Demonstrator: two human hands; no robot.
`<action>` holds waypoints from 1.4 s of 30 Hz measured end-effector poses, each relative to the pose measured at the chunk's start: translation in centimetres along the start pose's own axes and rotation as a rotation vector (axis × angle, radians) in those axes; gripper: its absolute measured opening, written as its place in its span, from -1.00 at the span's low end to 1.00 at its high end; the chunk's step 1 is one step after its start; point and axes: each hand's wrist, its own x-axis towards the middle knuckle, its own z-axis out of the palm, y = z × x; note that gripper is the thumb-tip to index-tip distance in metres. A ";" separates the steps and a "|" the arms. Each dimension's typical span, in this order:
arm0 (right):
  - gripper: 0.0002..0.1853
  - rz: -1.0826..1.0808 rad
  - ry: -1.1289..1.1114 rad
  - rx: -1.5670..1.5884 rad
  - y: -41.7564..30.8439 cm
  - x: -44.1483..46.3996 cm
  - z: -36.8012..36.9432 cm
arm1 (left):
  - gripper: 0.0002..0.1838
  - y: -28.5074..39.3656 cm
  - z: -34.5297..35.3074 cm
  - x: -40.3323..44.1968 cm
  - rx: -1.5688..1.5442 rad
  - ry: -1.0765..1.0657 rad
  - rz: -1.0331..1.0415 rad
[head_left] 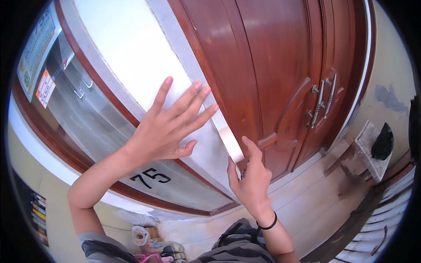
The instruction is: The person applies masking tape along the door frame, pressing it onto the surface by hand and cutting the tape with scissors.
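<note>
Visibly, left hand (163, 131) fingers spread near wall (131, 48); right hand (254, 182) fingers astride pale strip (231, 143), grip unclear.

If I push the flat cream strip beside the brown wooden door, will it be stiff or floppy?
The flat cream strip looks thin, so it would probably bend easily. Being narrow too, it is likely light. Its smooth, pale face may feel a little slippery.
</note>
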 end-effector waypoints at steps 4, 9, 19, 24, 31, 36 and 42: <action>-0.19 -0.060 0.047 -0.084 1.0 -2.5 0.2 | -0.06 0.2 0.3 0.1 -0.008 0.015 0.000; -0.23 -0.132 -0.006 -0.366 4.4 -7.7 0.8 | -0.10 -0.7 1.0 -0.1 -0.012 0.072 0.044; -0.32 -0.044 -0.019 -0.547 6.2 -7.6 4.3 | -0.15 -1.5 1.7 -0.3 0.163 0.102 0.171; -0.40 0.019 -0.062 -0.576 5.4 -7.1 4.3 | -0.14 -0.4 1.1 -0.3 0.232 0.121 0.165; -0.43 0.022 -0.119 -0.592 5.0 -6.3 4.1 | -0.12 -0.6 1.2 -0.6 0.246 0.017 0.132; -0.44 -0.007 -0.128 -0.602 5.2 -6.0 4.3 | -0.11 -0.7 1.4 -0.8 0.231 0.013 0.140; -0.44 -0.010 -0.139 -0.612 5.1 -5.9 4.4 | -0.09 -0.9 1.4 -0.9 0.212 0.010 0.140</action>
